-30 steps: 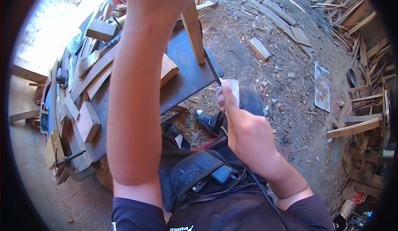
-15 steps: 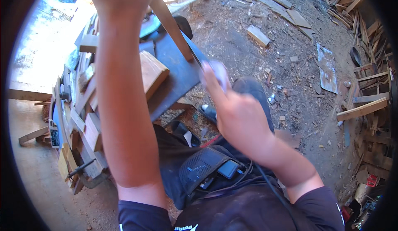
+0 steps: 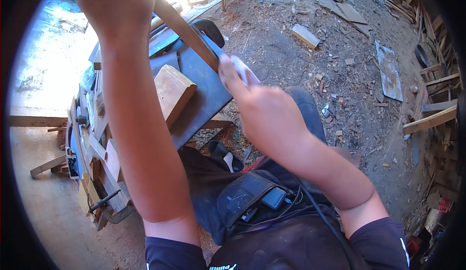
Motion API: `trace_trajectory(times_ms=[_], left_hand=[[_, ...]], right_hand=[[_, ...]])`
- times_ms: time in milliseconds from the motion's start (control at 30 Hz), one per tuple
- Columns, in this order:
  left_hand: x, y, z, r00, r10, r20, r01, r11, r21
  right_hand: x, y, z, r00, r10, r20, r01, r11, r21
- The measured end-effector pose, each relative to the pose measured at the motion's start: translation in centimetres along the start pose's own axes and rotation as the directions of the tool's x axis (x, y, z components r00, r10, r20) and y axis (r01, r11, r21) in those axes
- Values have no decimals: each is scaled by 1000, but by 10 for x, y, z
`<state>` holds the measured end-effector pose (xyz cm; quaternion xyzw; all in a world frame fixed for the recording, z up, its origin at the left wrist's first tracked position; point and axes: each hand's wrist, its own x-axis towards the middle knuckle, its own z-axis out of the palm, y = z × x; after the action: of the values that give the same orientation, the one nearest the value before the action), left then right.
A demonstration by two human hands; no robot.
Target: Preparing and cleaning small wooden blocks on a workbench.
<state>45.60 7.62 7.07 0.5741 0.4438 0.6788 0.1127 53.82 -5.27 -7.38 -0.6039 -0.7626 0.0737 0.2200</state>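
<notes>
A dark shirt [image 3: 291, 243] fills the bottom, beyond it a blue-topped table [image 3: 206, 95]. A brown strip [image 3: 187, 32] slants over the tabletop, its upper end in the left hand [image 3: 116, 8], which is closed around it (the fingertips are hidden). The right hand [image 3: 272, 110], forefinger extended and other fingers curled, has a pale, blurred cloth [image 3: 245, 71] at the strip's lower end. A mesh pouch [image 3: 240, 192] holds a dark rectangular device [image 3: 273, 198]. White lettering [image 3: 222, 267] marks the shirt.
</notes>
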Motion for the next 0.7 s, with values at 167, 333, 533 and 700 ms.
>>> trace_trajectory(times_ms=[167, 333, 533, 700], left_hand=[[47, -46, -6, 956, 286, -59, -291, 946, -143], [33, -34, -14, 982, -74, 173, 123, 949, -290], [23, -36, -49, 961, 71, 269, 42, 918, -395], [46, -60, -97, 780, 264, 567, 191, 763, -618]], right_hand=[[-8, -4, -10, 1000, -31, 1, 31, 997, 70], [-13, -1, -13, 996, -31, 84, 22, 994, 111], [-4, -4, -7, 996, 16, 83, -43, 941, 336], [-7, 19, -4, 952, 80, 296, -299, 32, 954]])
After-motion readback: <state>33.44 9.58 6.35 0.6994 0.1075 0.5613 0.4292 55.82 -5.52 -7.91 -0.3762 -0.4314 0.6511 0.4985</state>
